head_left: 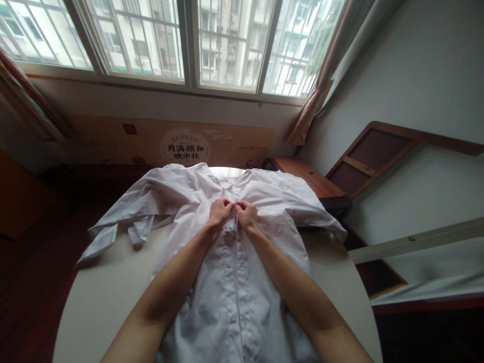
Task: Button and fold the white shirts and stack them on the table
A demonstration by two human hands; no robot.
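Note:
A white button-up shirt (272, 237) lies face up on a round pale table (113, 302), its collar toward the window and both sleeves spread to the sides. My left hand (220, 212) pinches the front edge of the shirt below the collar. Right beside it, my right hand (247, 214) pinches the facing edge, the fingertips of both hands nearly meeting. Whatever small part sits between the fingers is hidden. Below the hands, the two front edges lie side by side with a narrow gap, and several buttons show along the left one.
Beyond the table stands a long printed box or panel (234, 138) beneath a barred window (227, 45). A brown wooden cabinet (302, 171) is at the back right, near a wood-framed piece (372, 151) against the wall. Curtains (306, 118) hang at both sides.

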